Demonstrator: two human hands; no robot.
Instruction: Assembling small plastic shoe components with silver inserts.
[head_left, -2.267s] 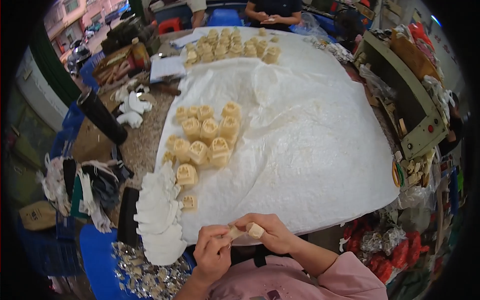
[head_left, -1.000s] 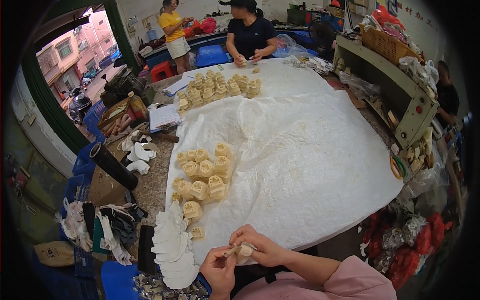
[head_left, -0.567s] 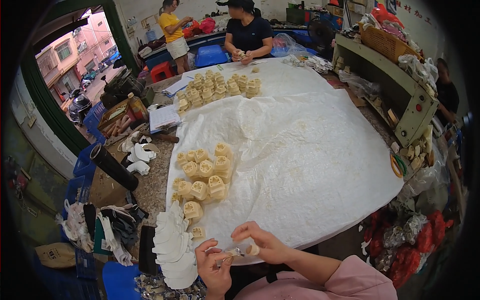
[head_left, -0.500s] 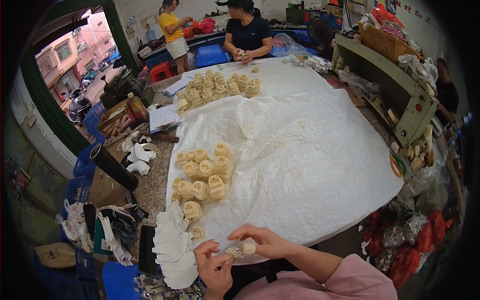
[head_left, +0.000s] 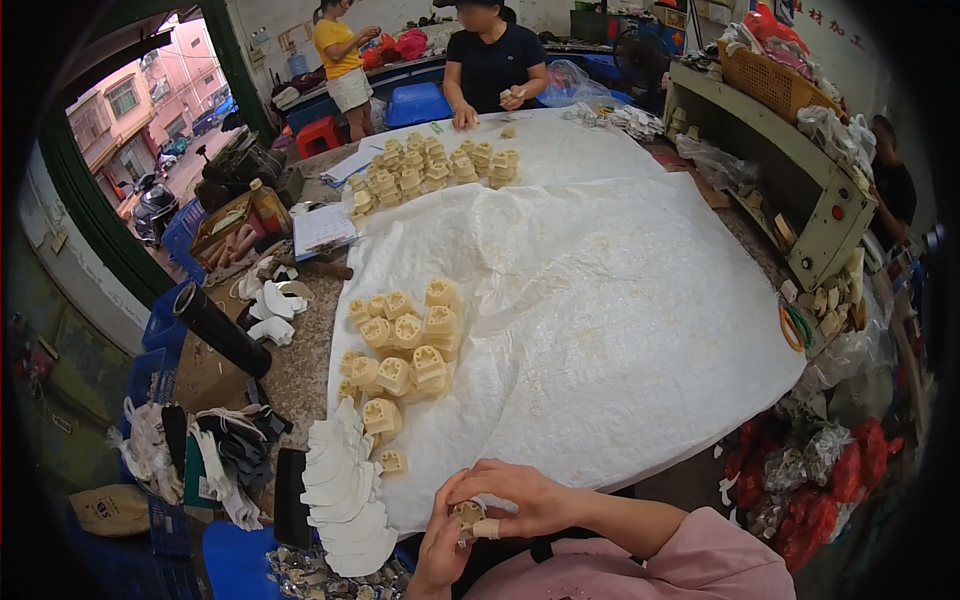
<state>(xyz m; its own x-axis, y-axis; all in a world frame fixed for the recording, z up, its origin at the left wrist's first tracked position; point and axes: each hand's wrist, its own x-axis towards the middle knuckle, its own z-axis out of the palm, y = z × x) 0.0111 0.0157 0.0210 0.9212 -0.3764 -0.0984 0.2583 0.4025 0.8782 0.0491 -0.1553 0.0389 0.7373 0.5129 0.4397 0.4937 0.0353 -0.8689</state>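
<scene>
Near the table's front edge, my left hand (head_left: 438, 548) and my right hand (head_left: 522, 500) come together with curled fingers around a small cream molded piece (head_left: 467, 513). Its upper side looks hollow, and fingers hide much of the rest. A pale wrap covers the tip of my right thumb. Just beyond my hands, on the white sheet (head_left: 590, 330), stands a cluster of similar cream molded pieces (head_left: 430, 366), hollow ends up. A fanned stack of white curved pieces (head_left: 350, 510) lies left of my left hand.
Across the table a person in a dark shirt (head_left: 497, 60) handles a piece beside a larger group of cream pieces (head_left: 410, 172). A black tube (head_left: 225, 330) leans at the left. Red bags (head_left: 815, 530) sit low at the right, below a green metal machine (head_left: 770, 150).
My hands have closed together around the piece, my left hand moving right. The far person's hands have moved apart, one down to the table.
</scene>
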